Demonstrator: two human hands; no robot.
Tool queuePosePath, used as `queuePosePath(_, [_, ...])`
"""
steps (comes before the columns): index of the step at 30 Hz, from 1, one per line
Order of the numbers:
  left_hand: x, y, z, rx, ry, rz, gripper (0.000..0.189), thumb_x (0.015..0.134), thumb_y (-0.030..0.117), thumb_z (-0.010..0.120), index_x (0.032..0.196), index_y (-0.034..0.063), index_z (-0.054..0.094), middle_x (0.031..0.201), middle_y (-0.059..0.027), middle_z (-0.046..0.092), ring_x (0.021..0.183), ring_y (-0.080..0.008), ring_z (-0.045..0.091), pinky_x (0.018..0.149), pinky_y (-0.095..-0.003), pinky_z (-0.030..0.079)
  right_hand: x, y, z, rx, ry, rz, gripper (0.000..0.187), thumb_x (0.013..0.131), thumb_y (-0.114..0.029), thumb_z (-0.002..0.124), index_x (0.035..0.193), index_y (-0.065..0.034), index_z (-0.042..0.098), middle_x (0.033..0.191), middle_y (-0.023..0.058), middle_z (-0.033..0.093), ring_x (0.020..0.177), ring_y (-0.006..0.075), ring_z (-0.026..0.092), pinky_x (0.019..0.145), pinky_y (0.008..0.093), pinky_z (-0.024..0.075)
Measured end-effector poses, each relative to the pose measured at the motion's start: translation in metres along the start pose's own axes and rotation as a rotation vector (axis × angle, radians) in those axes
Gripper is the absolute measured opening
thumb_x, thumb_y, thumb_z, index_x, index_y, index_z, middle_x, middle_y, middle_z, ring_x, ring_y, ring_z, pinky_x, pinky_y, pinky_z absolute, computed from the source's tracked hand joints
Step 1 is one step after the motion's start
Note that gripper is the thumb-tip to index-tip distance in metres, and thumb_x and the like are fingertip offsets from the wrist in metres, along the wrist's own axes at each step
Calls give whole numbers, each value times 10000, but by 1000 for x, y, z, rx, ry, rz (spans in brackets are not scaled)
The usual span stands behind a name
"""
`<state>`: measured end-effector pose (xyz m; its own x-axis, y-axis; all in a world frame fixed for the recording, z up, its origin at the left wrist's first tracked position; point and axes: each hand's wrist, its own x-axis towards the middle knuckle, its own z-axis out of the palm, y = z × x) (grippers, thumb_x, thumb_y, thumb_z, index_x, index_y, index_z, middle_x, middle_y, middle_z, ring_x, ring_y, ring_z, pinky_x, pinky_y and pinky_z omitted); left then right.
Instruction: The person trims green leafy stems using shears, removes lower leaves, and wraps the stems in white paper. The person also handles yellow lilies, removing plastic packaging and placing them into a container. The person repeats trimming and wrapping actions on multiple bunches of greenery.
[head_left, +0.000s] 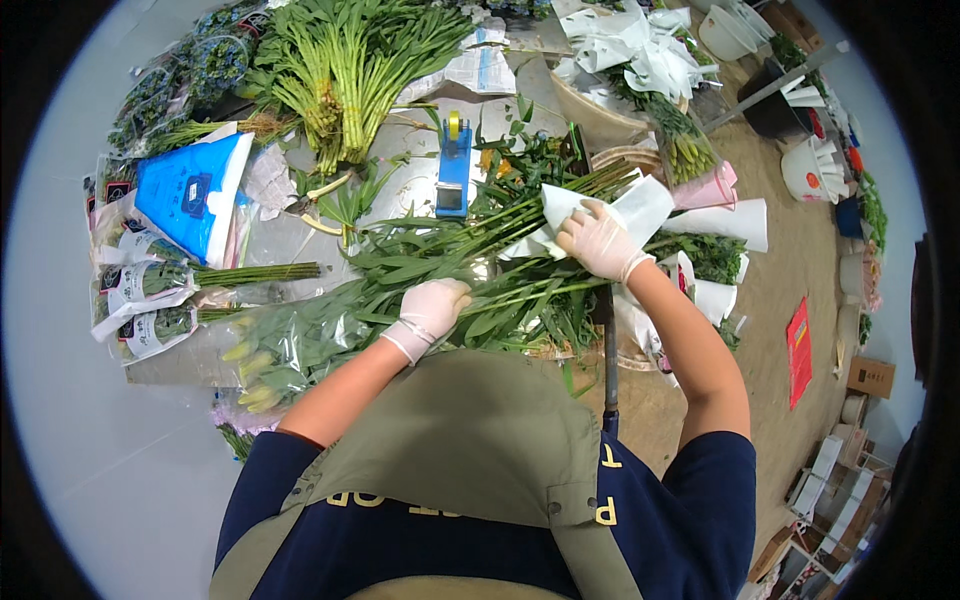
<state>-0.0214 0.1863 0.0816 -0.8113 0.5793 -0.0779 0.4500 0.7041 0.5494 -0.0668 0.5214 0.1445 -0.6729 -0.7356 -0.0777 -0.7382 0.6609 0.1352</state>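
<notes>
My left hand (433, 313), in a white glove, is closed on leafy green stems (517, 300) of a lily bunch. Closed lily buds (259, 367) show at the left end, inside a clear plastic sleeve (322, 330). The fingers of my right hand (602, 244), gloved too, are curled on a sheet of white wrapping paper (562, 206) by the stem ends. Behind both hands, more long stems (495, 225) slant up to the right. A blue tape dispenser (454, 169) with a yellow roll stands beyond them, and pruning shears (304, 204) lie to its left.
Unwrapped green stems (352, 90) are heaped at the back of the metal table (390, 199). Wrapped bunches (154, 292) and a blue printed sheet (184, 195) lie left. Tubs with white paper (637, 52) stand back right. A metal post (611, 367) rises near my right side.
</notes>
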Motion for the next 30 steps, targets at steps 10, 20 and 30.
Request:
queuePosePath(10, [1, -15, 0, 75, -96, -69, 246, 908, 298, 606, 1006, 101, 717, 953, -116, 712, 872, -322, 675, 738, -442, 536, -86, 108, 18, -135, -266, 453, 320, 846, -80, 581, 1158, -145, 606, 1213, 73, 610, 1207, 252, 546, 1099, 440, 357])
queuePosePath(20, [-4, -7, -7, 5, -15, -127, 260, 914, 297, 590, 1005, 88, 715, 952, -135, 706, 875, -336, 674, 738, -448, 533, -53, 51, -8, 155, 534, 921, 286, 834, -141, 647, 1094, -30, 605, 999, 166, 618, 921, 346, 573, 857, 476, 440])
queuePosePath(30, [-4, -9, -15, 82, -1, -58, 226, 892, 313, 627, 887, 94, 682, 827, -125, 672, 766, -338, 659, 655, -455, 523, 79, -127, 31, 235, 273, 148, 60, 796, -195, 634, 834, -152, 655, 795, 19, 629, 878, 219, 623, 978, 448, 428])
